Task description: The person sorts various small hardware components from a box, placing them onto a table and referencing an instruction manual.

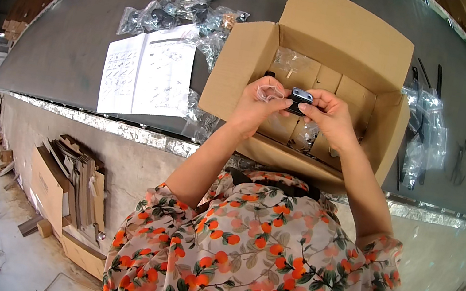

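Over an open cardboard box (246, 60), both my hands grip a small black part with a shiny metal face (302, 95). My left hand (258, 103) pinches its left side, and a loop of clear plastic or band (269, 93) hangs at those fingers. On the other side, the thumb and fingers of my right hand (332, 118) close on the same part. Inside the box lie a clear plastic bag (291, 60) and another small clear bag (308, 135). What kind of part it is, I cannot make out.
A printed sheet with diagrams (149, 71) lies left of the box. Behind it are several clear bags of hardware (166, 14). Bagged black rods (429, 127) lie to the right on the grey table (62, 53). Flattened cardboard (73, 186) leans below the table's edge.
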`<state>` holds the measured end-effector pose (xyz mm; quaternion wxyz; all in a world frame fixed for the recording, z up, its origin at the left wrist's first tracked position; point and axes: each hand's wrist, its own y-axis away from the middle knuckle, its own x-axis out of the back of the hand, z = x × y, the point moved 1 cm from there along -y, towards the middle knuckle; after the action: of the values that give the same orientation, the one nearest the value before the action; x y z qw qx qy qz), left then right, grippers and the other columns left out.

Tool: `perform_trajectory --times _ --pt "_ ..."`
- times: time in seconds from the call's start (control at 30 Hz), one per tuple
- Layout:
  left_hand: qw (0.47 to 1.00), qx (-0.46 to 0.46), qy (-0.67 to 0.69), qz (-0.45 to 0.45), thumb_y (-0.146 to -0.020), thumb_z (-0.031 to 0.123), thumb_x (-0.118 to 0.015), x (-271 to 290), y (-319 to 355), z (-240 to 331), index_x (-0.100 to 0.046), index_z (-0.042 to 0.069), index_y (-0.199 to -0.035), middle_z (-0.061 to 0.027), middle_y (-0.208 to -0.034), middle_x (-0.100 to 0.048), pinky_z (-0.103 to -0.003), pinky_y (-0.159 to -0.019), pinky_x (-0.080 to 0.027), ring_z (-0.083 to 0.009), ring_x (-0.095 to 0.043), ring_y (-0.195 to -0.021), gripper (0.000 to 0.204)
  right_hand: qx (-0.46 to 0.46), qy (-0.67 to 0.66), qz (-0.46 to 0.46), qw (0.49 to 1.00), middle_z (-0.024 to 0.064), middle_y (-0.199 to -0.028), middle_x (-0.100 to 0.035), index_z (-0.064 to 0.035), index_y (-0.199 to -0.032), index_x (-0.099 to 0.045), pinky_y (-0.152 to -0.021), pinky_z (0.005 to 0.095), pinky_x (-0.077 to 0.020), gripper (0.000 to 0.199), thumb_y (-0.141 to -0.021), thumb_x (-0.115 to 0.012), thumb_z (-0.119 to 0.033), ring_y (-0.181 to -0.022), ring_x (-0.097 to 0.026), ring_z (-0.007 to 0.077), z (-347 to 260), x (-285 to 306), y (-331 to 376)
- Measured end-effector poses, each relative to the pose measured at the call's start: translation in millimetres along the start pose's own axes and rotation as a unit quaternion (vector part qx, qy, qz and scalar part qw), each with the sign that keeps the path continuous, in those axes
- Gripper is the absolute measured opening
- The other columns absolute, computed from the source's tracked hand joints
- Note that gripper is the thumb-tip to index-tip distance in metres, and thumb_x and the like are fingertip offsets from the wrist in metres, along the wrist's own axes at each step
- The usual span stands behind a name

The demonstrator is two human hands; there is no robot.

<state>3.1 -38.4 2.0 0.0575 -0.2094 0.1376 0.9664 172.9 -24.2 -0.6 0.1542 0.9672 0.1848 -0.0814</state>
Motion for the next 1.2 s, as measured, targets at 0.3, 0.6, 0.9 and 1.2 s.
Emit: perform_trajectory --times 0.3,0.6,0.9,1.2 --pt "0.998 0.015 -0.066 0.0 -0.067 -0.004 -0.062 -1.3 3.3 -1.2 -0.048 0.005 -0.075 -0.0048 -0.07 -0.053 -0.022 -0.049 -0.046 -0.0115 -0.054 -0.061 0.018 -0.021 0.036 -0.059 0.997 0.0025 -0.077 -0.059 -0.0016 -0.094 -0.055 -0.056 0.0194 -0.0427 0.02 -0.075 -0.061 -0.007 -0.063 -0.052 0.0065 -4.7 -0.7 3.8" --pt "0.969 -0.122 0.065 0.203 -0.065 -0.009 -0.061 35.4 37.3 57.8 -0.046 0.006 -0.069 -0.0036 -0.062 -0.051 -0.026 -0.046 -0.05 -0.0127 -0.053 -0.049 0.021 -0.086 0.123 0.013 0.989 0.0006 -0.074 -0.056 -0.0033 -0.092 -0.057 -0.056 0.0191 -0.0415 0.018 -0.081 -0.055 -0.018 -0.063 -0.05 0.006 -11.7 20.1 -14.2" --pt "0.969 -0.121 0.029 0.213 -0.065 -0.008 -0.061 41.2 54.3 44.5 -0.046 0.005 -0.07 -0.0044 -0.071 -0.051 -0.025 -0.048 -0.05 -0.013 -0.055 -0.06 0.02 -0.046 0.171 -0.083 0.981 -0.0017 -0.073 -0.055 -0.0028 -0.094 -0.056 -0.057 0.0183 -0.0407 0.016 -0.082 -0.054 -0.014 -0.065 -0.05 0.005 -13.4 -34.6 -37.7" --pt "0.972 -0.121 0.047 0.197 -0.064 -0.008 -0.061 38.0 53.7 38.5 -0.046 0.004 -0.07 -0.0042 -0.066 -0.05 -0.025 -0.047 -0.05 -0.0123 -0.054 -0.056 0.02 0.008 0.552 -0.027 0.834 0.015 -0.088 -0.058 -0.008 -0.094 -0.059 -0.074 0.0347 -0.0436 0.026 -0.069 -0.064 -0.015 -0.083 -0.055 0.029 19.8 -33.6 -67.7"
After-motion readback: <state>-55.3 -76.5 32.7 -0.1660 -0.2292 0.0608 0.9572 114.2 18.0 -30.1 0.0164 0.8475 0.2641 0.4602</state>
